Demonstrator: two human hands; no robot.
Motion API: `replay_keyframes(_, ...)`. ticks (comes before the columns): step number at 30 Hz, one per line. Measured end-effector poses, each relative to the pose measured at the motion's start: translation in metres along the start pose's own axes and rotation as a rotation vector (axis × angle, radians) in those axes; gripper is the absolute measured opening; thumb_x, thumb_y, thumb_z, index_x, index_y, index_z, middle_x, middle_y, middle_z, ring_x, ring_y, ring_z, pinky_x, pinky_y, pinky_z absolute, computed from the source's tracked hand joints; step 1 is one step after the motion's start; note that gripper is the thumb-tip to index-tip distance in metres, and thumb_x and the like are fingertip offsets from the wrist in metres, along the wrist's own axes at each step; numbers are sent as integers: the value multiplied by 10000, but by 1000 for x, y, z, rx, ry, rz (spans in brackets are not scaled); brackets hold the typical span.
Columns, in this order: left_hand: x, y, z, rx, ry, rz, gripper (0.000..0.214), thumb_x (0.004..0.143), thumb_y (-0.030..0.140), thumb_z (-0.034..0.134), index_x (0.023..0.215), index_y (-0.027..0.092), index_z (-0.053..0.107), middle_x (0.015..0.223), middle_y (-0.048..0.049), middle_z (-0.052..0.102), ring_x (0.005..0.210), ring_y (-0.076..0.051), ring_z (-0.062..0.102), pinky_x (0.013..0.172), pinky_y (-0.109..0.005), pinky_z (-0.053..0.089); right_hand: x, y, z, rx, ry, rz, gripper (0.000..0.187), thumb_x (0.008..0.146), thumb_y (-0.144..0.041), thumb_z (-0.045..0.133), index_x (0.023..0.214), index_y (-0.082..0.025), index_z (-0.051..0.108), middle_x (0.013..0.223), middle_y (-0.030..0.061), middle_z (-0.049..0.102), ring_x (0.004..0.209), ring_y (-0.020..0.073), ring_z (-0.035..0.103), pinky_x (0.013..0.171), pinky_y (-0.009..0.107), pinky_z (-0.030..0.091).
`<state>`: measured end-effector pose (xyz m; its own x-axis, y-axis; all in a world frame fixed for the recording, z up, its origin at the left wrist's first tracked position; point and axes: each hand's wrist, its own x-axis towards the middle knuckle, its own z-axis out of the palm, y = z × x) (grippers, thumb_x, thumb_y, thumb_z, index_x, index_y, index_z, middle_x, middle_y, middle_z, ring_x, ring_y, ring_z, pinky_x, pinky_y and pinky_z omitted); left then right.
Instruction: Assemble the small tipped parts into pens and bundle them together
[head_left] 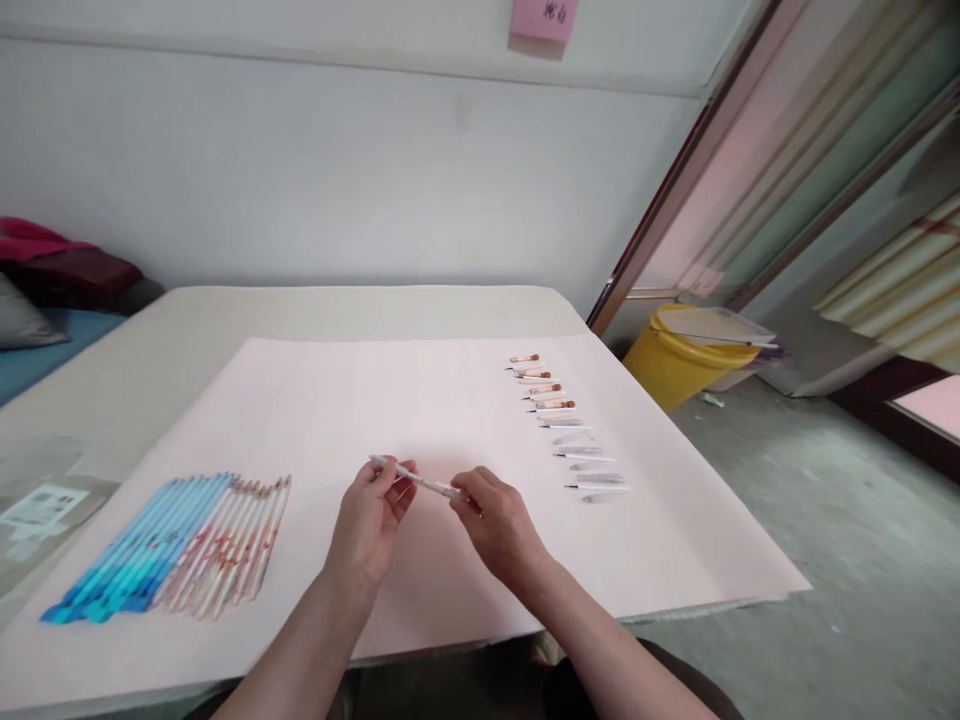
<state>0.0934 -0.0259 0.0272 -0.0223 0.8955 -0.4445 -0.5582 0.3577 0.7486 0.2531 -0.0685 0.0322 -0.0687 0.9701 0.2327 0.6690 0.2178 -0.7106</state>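
A slim pale pen (430, 482) is held above the middle of the paper-covered table, slanting down to the right. My left hand (367, 515) pinches its left end between thumb and fingertips, the other fingers curled loosely. My right hand (499, 520) grips the right end with thumb and forefinger. To the left lie a row of blue pens (154, 545) and, beside it, a row of white pens with reddish patterns (225, 550). Over on the right, a column holds thin white refills (600, 487) with dark tips, small brown-topped pieces (555, 405) and several clear pieces (577, 450).
Pale pink paper (390, 390) covers much of the table (352, 310). At the left edge lies a clear plastic bag with a white label (45, 507). A yellow bin (667, 360) stands on the floor beyond the right edge. A wall (337, 180) closes off the far side.
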Motion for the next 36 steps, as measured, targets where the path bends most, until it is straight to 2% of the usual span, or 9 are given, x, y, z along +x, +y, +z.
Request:
replay_keyframes(10,-5,3,4,18,1,23,115,750,210,647,826,172,570,916,-86,657,862,-165,627,730,-276,513,3,0,-4,70,22,28,158,756,-70,523,819,-202,582,787,5,574,646,117,504,584,220,362)
replay_keyframes(19,-5,1,1,23,-14,43,124,751,223,645,837,169,574,914,-91,661,834,-159,629,724,-277,510,4,0,1,149,41,64,124,728,-94,539,762,-199,595,717,0,571,618,118,500,566,222,373)
replay_keyframes(26,-6,0,1,2,-12,44,107,749,207,646,816,166,573,880,-84,662,834,-163,636,706,-272,518,4,4,6,192,-21,125,159,797,-135,490,850,-205,623,763,14,620,623,120,552,586,225,418)
replay_keyframes(29,-5,1,2,-11,12,61,113,740,197,656,812,165,575,879,-80,660,855,-170,635,717,-276,521,2,3,8,102,-55,59,191,842,-155,441,943,-206,596,797,30,616,610,122,544,587,233,418)
replay_keyframes(32,-5,3,1,0,21,96,124,735,206,662,814,162,577,877,-79,660,857,-168,634,733,-280,516,-1,0,10,4,-85,-5,194,861,-159,399,939,-200,572,774,38,593,612,128,529,580,237,401)
replay_keyframes(34,-5,5,1,22,-7,103,128,740,218,655,822,157,577,881,-86,664,853,-170,635,742,-282,510,-2,-2,10,117,-115,58,195,876,-180,367,907,-199,558,716,17,577,571,114,522,561,225,399)
replay_keyframes(36,-5,6,1,40,-53,96,136,746,229,647,838,156,578,892,-93,669,868,-179,636,752,-290,503,0,-4,10,352,-165,203,210,892,-220,331,892,-195,540,666,-6,566,496,93,503,501,206,391)
